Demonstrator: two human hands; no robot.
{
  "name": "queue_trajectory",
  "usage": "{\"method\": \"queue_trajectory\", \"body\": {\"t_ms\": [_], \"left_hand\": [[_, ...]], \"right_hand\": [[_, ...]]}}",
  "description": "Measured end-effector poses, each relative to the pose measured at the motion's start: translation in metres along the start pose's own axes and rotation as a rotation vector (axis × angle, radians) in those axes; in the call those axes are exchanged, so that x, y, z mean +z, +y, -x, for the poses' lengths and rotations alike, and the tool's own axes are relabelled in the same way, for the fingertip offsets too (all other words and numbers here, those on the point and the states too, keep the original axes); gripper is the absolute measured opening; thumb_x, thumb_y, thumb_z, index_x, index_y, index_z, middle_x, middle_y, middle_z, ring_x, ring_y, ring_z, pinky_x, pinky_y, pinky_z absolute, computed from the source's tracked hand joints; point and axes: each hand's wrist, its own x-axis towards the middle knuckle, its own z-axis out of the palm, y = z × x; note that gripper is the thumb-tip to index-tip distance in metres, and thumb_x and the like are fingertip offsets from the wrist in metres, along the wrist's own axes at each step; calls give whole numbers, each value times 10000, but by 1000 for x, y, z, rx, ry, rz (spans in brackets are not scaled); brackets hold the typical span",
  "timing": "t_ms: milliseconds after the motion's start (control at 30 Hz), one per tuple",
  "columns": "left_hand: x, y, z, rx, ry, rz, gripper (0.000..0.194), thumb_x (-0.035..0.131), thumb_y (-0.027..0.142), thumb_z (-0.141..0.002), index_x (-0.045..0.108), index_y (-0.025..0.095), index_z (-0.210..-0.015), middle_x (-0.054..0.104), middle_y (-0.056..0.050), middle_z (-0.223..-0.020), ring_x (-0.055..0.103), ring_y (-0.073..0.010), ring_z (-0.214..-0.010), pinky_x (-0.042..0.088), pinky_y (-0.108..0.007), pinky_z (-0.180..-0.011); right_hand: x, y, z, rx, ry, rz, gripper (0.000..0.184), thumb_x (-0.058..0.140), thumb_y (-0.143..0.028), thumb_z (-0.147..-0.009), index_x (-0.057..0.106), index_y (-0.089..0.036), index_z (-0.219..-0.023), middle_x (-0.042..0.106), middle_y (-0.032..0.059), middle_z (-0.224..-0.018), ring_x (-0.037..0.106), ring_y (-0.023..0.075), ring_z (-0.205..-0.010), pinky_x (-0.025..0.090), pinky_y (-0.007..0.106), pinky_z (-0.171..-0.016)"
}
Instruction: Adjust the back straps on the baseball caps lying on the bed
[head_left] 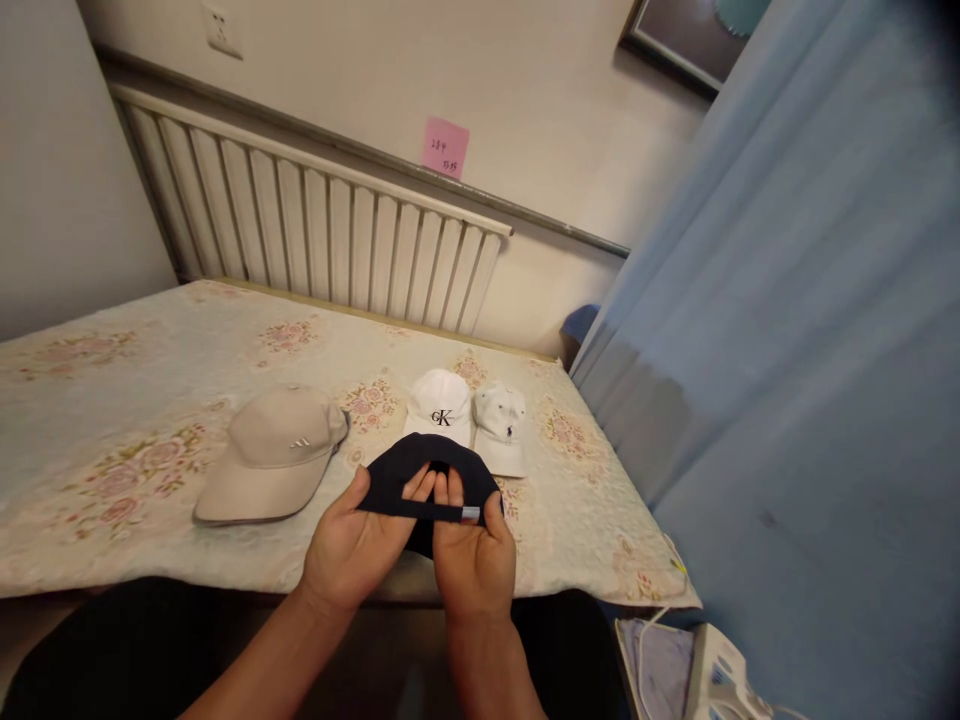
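Observation:
A dark navy baseball cap [397, 468] is held up between my two hands, its back strap with a metal buckle towards me. My left hand [352, 550] grips its left side, thumb outside and fingers reaching inside. On the right side my right hand [476, 555] has a like grip, thumb near the buckle. Fingertips of both hands show through the opening above the strap. Just behind lie a white cap [439, 395] with black "CK" lettering and, beside it, another white cap [501, 420] with a small dark logo. Further left rests a beige cap [274, 450] with a stripe logo.
The caps lie on a bed with a floral cover [247, 560]. A radiator [322, 220] runs along the wall behind, below a pink note [445, 148]. A blue curtain [787, 300] hangs at the right. Near the bed's right corner stands a white device [724, 670] with a cable.

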Motion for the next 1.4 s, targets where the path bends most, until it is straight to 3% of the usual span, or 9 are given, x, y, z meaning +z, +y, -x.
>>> {"method": "queue_trajectory", "body": {"t_ms": [200,400,567,667,800,967,1167,1400], "left_hand": [[-5,7,-1,25,-168,56,522,342,382,-956,364,143,-1421,540,-181,-1303,457,-316,-1253,331,-521,-1081],[-12,16,-4,7,-309,43,513,263,358,-976,395,98,-1399,488,-176,-1352,379,-274,-1308,276,-440,-1124],[-13,8,-5,-16,-274,24,531,239,362,-980,302,104,-1440,482,-168,-1361,370,-244,-1318,222,-421,-1147],[-9,-4,-5,-11,-233,2,525,236,369,-981,284,138,-1450,514,-147,-1344,411,-235,-1298,222,-429,-1149],[-1,-25,-1,-5,-130,-88,493,253,327,-985,316,146,-1439,553,-130,-1321,456,-221,-1274,231,-419,-1151],[3,-42,3,-115,-96,-158,456,326,285,-974,387,156,-1407,581,-102,-1302,461,-219,-1274,228,-407,-1154],[-4,-39,0,-58,-82,-132,450,298,271,-981,405,128,-1393,608,-118,-1265,508,-206,-1232,260,-381,-1144],[-8,-18,-4,63,-85,-52,473,276,285,-985,320,153,-1437,595,-131,-1271,534,-208,-1201,303,-398,-1121]], "right_hand": [[-1,-4,-3,-26,85,-22,283,455,-317,-910,683,-154,-953,716,71,-1043,618,168,-1092,423,398,-1048],[-5,-10,-5,-104,71,55,216,519,-299,-871,679,-179,-952,717,58,-1031,582,172,-1145,386,426,-1074],[-10,-11,-4,-97,56,85,319,530,-433,-854,668,-160,-943,667,103,-1133,550,191,-1190,378,422,-1077],[-10,0,-1,-119,-23,188,432,581,-514,-800,640,-165,-1047,604,116,-1242,524,206,-1218,347,434,-1090],[-8,19,6,-192,-143,364,456,659,-312,-786,558,-191,-1214,622,77,-1230,556,190,-1171,323,423,-1098],[-9,27,8,-292,55,467,428,618,-247,-816,551,-188,-1235,682,45,-1121,632,172,-1033,408,385,-1033],[-14,21,3,-306,126,439,390,582,-266,-830,571,-170,-1207,698,44,-1088,647,166,-1007,423,364,-1021],[-9,14,1,-341,-22,347,343,588,-224,-819,601,-178,-1159,677,67,-1147,615,187,-1083,403,439,-1041]]}}
